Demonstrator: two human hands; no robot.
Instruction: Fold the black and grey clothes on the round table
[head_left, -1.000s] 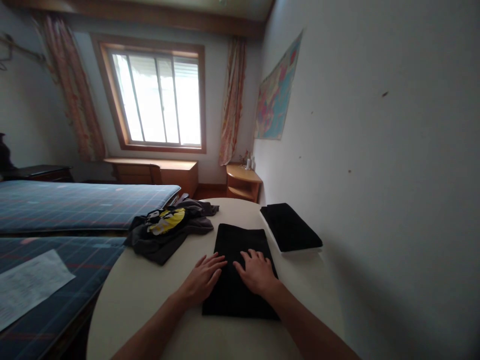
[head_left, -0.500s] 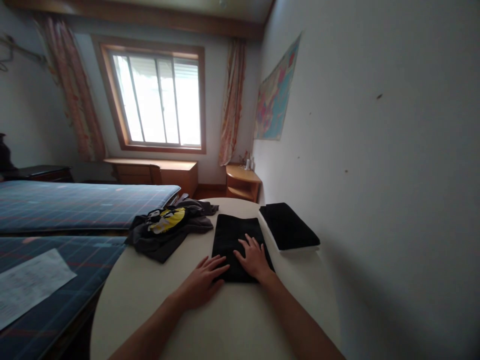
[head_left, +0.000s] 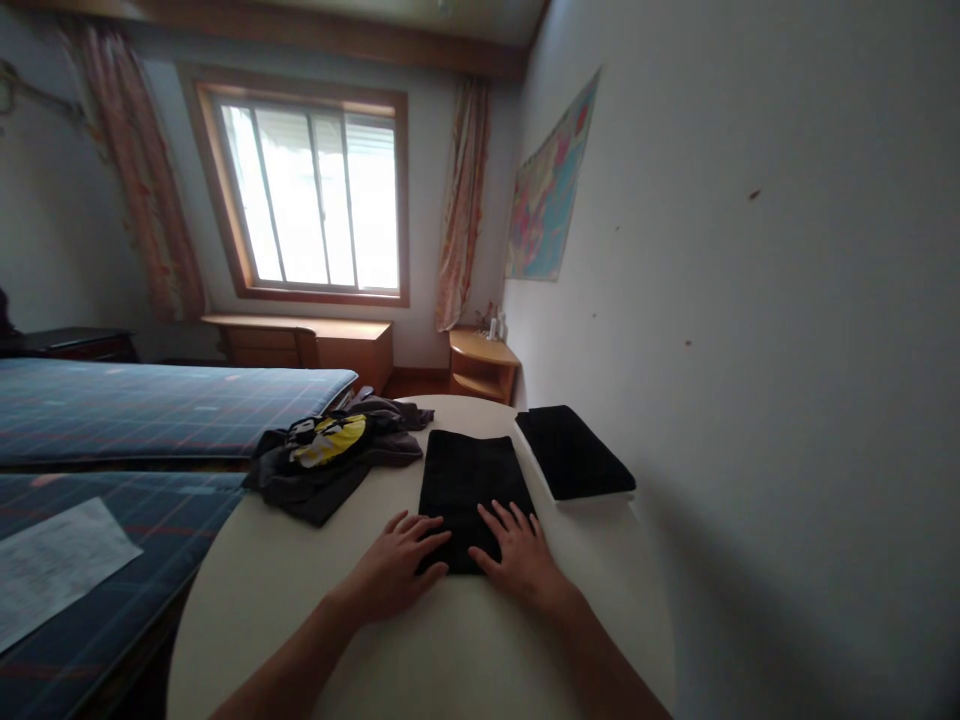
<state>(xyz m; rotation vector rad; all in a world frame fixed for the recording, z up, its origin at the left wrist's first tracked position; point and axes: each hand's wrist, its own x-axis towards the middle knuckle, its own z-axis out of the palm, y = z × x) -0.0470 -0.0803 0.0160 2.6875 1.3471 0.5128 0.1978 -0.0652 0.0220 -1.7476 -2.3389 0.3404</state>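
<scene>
The only view looks from head height — forward and down, table (head_left: pixel 255 580) close below, window (head_left: pixel 322 195) well beyond.

A black cloth (head_left: pixel 469 470) lies folded flat on the table (head_left: pixel 457 660).

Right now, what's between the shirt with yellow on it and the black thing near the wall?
The flat black cloth lies between them, in the head view.

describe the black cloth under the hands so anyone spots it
Find the round cream table beside blue plaid mattresses. Near its middle, the left hand and right hand touch a folded black cloth. It lacks the white layer under the black folded bundle at right and the yellow print on the grey garment at left.
</scene>
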